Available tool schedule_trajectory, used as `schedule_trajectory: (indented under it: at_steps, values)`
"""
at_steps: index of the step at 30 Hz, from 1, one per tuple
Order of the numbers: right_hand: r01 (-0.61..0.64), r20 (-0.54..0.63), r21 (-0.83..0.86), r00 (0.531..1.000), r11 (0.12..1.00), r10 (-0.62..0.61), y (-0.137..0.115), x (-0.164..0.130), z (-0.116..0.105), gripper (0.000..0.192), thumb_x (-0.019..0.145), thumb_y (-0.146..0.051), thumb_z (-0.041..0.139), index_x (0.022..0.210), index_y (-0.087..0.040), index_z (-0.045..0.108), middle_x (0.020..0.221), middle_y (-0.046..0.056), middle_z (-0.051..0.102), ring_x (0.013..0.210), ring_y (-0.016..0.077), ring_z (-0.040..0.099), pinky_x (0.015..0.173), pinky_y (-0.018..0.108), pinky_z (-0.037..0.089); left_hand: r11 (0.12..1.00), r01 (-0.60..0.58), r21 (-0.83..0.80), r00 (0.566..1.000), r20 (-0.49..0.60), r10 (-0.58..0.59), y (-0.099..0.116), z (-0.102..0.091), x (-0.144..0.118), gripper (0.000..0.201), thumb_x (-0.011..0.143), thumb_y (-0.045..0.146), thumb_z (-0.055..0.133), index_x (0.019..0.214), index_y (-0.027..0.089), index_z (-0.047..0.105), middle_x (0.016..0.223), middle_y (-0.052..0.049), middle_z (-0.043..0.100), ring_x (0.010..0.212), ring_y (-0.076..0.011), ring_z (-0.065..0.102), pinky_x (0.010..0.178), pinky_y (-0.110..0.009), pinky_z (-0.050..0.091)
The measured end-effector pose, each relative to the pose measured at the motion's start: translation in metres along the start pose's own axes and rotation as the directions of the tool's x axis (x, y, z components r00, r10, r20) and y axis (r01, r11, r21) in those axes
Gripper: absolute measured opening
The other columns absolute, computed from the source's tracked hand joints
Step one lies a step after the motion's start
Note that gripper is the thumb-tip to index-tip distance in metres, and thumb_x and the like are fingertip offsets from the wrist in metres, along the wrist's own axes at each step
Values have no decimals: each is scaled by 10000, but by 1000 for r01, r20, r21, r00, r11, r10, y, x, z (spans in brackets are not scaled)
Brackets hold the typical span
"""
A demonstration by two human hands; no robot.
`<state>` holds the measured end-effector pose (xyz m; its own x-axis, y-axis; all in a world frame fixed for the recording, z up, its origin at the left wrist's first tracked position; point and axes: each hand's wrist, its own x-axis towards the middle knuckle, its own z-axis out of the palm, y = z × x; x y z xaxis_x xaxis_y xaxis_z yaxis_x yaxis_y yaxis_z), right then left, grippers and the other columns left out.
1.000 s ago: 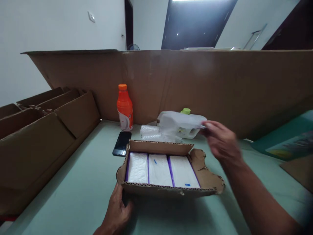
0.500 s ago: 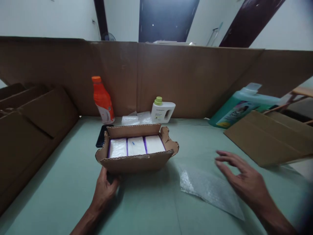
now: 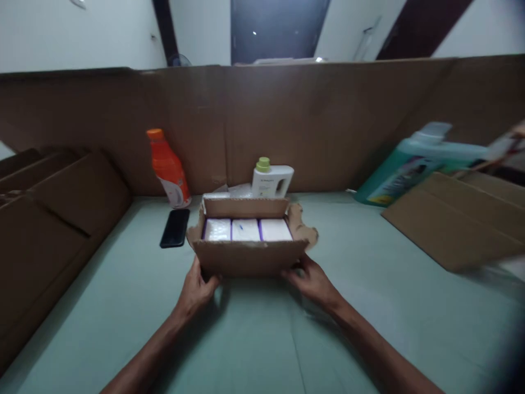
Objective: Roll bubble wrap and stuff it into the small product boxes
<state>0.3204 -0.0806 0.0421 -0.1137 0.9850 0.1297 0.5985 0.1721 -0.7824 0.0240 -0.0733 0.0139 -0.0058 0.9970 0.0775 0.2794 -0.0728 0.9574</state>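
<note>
A small open cardboard box [image 3: 250,257] sits on the pale green table [image 3: 254,350] in front of me. Inside it lie three white packs with purple edges [image 3: 246,230], side by side. My left hand [image 3: 197,290] grips the box's near left corner. My right hand [image 3: 314,282] holds its near right corner. Both hands touch the box's front wall.
A black phone [image 3: 175,228] lies left of the box. Behind stand an orange bottle [image 3: 167,169], a white bottle with green cap [image 3: 270,179] and bubble wrap [image 3: 221,192]. A teal jug [image 3: 410,167] and flat cardboard [image 3: 455,219] lie right. Cardboard walls [image 3: 320,120] ring the table.
My right hand left the bubble-wrap sheet on the table and came to the box's right corner. The sheet is no longer in view. The view swung slightly and the box sits more central.
</note>
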Motion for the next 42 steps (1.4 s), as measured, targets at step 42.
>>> schedule_trajectory:
  at_steps: [42]
  values:
    - [-63,-67,-249,997,966,48,12,-77,-19,351,847,-470,607,1083,-217,667,1042,107,729,791,243,689,675,372,557,929,20,370,996,-85,13,1,-64,-64,665,807,497,611,1374,158,531,1201,-146,657,924,-246,639,717,-360,512]
